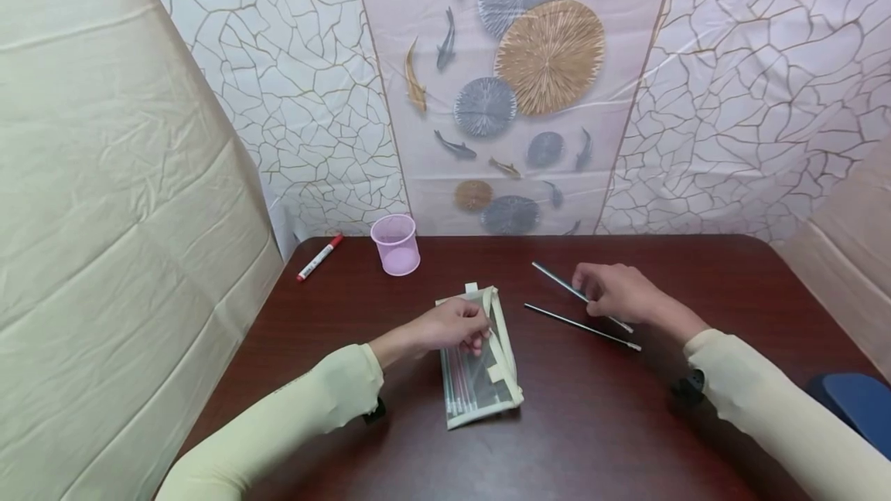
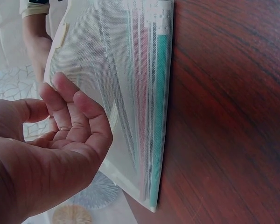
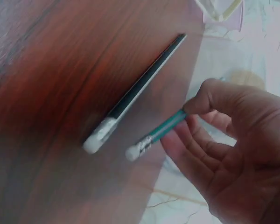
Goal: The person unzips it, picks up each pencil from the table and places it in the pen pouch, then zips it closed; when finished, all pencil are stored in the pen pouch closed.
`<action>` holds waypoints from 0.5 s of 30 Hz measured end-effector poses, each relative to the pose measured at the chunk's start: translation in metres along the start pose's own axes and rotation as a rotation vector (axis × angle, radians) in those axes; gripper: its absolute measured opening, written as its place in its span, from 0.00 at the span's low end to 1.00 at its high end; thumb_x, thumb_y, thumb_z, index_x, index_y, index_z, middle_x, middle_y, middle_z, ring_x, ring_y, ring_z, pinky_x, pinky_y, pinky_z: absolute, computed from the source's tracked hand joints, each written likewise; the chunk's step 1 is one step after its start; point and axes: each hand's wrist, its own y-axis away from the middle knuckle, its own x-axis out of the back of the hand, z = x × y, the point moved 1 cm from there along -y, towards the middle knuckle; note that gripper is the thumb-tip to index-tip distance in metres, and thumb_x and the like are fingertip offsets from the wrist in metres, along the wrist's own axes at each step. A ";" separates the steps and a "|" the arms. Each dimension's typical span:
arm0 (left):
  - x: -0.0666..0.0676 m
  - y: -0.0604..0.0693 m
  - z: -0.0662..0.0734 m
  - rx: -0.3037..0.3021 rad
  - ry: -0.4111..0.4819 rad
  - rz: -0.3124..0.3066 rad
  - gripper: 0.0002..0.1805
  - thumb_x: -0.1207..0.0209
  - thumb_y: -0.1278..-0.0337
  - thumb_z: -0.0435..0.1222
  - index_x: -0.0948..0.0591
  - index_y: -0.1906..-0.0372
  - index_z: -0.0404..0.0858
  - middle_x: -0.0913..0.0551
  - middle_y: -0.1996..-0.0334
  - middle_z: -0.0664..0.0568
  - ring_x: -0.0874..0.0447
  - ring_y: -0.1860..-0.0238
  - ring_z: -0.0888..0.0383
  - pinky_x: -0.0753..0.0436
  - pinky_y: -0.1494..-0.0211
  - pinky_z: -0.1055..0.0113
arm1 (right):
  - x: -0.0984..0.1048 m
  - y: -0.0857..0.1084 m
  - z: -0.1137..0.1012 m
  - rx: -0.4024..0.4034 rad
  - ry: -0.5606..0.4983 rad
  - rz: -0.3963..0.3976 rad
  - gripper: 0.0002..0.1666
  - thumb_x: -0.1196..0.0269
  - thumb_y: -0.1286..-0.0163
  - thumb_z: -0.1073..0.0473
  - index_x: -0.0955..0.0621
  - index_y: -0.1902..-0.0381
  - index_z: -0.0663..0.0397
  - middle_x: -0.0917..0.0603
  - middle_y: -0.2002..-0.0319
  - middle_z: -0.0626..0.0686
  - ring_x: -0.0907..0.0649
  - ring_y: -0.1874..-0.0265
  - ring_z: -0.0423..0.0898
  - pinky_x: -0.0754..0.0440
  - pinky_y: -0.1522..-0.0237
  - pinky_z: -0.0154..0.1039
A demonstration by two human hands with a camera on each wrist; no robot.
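Observation:
A see-through mesh pencil pouch [image 1: 485, 414] with cream edging lies on the table, with several pencils [image 2: 140, 93] inside, teal and pink among them. My left hand [image 1: 455, 325] is over its upper part and pinches the pouch's zip edge between thumb and fingers. Off to the right, my right hand [image 1: 619, 292] pinches a green pencil [image 3: 165, 126] by its shaft; the white eraser end sticks out past the fingers. Beside it a dark pencil [image 1: 578, 323] with a white eraser lies on the table, apart from the hand.
A lilac mesh cup [image 1: 397, 246] stands near the table's back edge. Left of it lies a red-capped white marker [image 1: 320, 257]. A dark blue rounded object [image 1: 852, 408] is at the right edge. Patterned cloth [image 1: 334, 83] hangs behind the brown table [image 1: 557, 439].

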 end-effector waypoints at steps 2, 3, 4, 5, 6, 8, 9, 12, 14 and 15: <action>0.000 0.000 0.000 0.000 0.004 0.001 0.13 0.47 0.24 0.35 0.18 0.66 0.33 0.19 0.78 0.53 0.16 0.75 0.63 0.18 0.66 0.71 | 0.002 0.002 -0.007 0.019 0.018 0.044 0.19 0.27 0.40 0.63 0.20 0.53 0.47 0.13 0.66 0.45 0.18 0.69 0.41 0.22 0.67 0.41; 0.000 0.000 0.000 -0.001 0.006 0.001 0.13 0.47 0.24 0.35 0.18 0.66 0.33 0.19 0.78 0.53 0.16 0.75 0.63 0.18 0.66 0.71 | 0.003 0.002 -0.011 0.026 0.021 0.067 0.19 0.26 0.42 0.63 0.20 0.54 0.47 0.13 0.67 0.44 0.18 0.70 0.41 0.23 0.68 0.41; -0.001 -0.001 0.000 -0.002 0.010 0.003 0.13 0.46 0.25 0.35 0.18 0.66 0.33 0.19 0.78 0.53 0.16 0.75 0.63 0.18 0.66 0.71 | 0.003 0.003 -0.015 0.032 0.023 0.088 0.20 0.26 0.43 0.63 0.20 0.54 0.47 0.13 0.68 0.44 0.18 0.70 0.40 0.23 0.68 0.41; -0.001 -0.002 -0.001 -0.003 0.013 0.004 0.13 0.46 0.25 0.35 0.18 0.66 0.33 0.19 0.78 0.53 0.16 0.75 0.62 0.18 0.66 0.71 | 0.003 0.003 -0.019 0.035 0.016 0.106 0.20 0.26 0.43 0.63 0.20 0.55 0.47 0.13 0.69 0.43 0.18 0.70 0.40 0.23 0.68 0.41; -0.001 -0.002 -0.001 -0.004 0.014 0.005 0.13 0.46 0.25 0.35 0.18 0.66 0.33 0.19 0.78 0.53 0.16 0.75 0.62 0.18 0.66 0.71 | 0.003 0.003 -0.023 0.035 0.003 0.119 0.20 0.26 0.44 0.63 0.20 0.55 0.47 0.13 0.69 0.43 0.17 0.70 0.40 0.23 0.68 0.41; -0.002 -0.003 -0.002 -0.006 0.017 0.007 0.13 0.46 0.24 0.35 0.18 0.66 0.33 0.19 0.78 0.53 0.16 0.75 0.62 0.18 0.66 0.71 | 0.002 0.003 -0.029 0.028 -0.020 0.138 0.20 0.26 0.44 0.64 0.20 0.55 0.48 0.13 0.69 0.43 0.17 0.70 0.40 0.22 0.67 0.42; -0.002 -0.003 -0.002 -0.006 0.017 0.008 0.13 0.46 0.24 0.35 0.18 0.66 0.33 0.19 0.78 0.53 0.16 0.75 0.62 0.18 0.66 0.71 | 0.001 0.003 -0.033 0.019 -0.031 0.143 0.21 0.26 0.44 0.64 0.20 0.55 0.49 0.12 0.69 0.44 0.17 0.70 0.40 0.22 0.67 0.42; -0.002 -0.003 -0.002 -0.001 0.014 0.010 0.13 0.46 0.24 0.35 0.18 0.66 0.33 0.19 0.78 0.53 0.16 0.75 0.62 0.18 0.66 0.71 | -0.003 0.001 -0.041 0.005 -0.060 0.157 0.21 0.26 0.44 0.65 0.21 0.54 0.50 0.12 0.69 0.44 0.17 0.71 0.40 0.22 0.67 0.42; -0.002 -0.003 -0.002 0.001 0.014 0.011 0.13 0.46 0.24 0.35 0.18 0.66 0.33 0.19 0.78 0.52 0.16 0.74 0.62 0.17 0.66 0.71 | -0.006 0.000 -0.046 -0.006 -0.102 0.163 0.21 0.27 0.45 0.66 0.21 0.54 0.50 0.12 0.69 0.45 0.17 0.73 0.40 0.21 0.68 0.41; -0.002 -0.002 -0.002 0.004 0.012 0.010 0.13 0.46 0.24 0.35 0.18 0.66 0.33 0.19 0.78 0.52 0.16 0.74 0.62 0.17 0.65 0.71 | -0.008 -0.001 -0.048 -0.011 -0.148 0.159 0.20 0.28 0.44 0.66 0.21 0.54 0.51 0.12 0.69 0.46 0.16 0.73 0.40 0.19 0.69 0.40</action>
